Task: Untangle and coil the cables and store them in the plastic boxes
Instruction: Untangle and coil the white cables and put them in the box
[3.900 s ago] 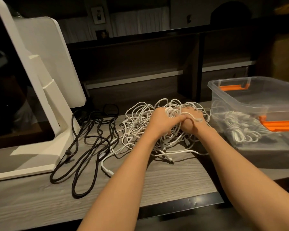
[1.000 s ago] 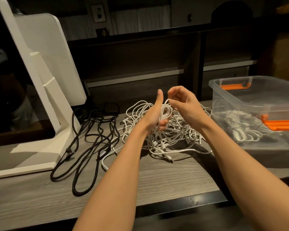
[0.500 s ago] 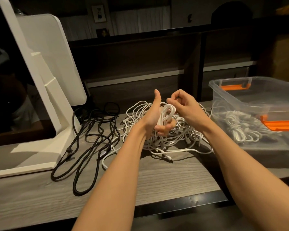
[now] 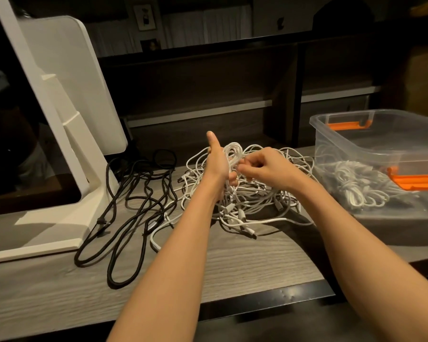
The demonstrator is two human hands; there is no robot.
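A tangled heap of white cables (image 4: pixel 255 201) lies mid-table. My left hand (image 4: pixel 218 161) stands above it, thumb up, with loops of a white cable (image 4: pixel 231 151) wound round its palm and fingers. My right hand (image 4: pixel 265 166) is just to the right, fingers pinched on a strand of that same cable close to the left fingers. Loose black cables (image 4: pixel 131 206) sprawl on the table to the left. A clear plastic box (image 4: pixel 356 144) with orange handles stands at the right, with coiled white cables (image 4: pixel 358 186) inside.
A white monitor stand (image 4: pixel 67 154) and dark screen occupy the left side of the wooden table (image 4: pixel 245 262). A dark shelf unit runs along the back. The table's front edge has a dark strip below my forearms.
Both hands rose from the heap with a white cable. The left hand now carries wound loops. In the last half second the right hand dropped lower, next to the left fingers.
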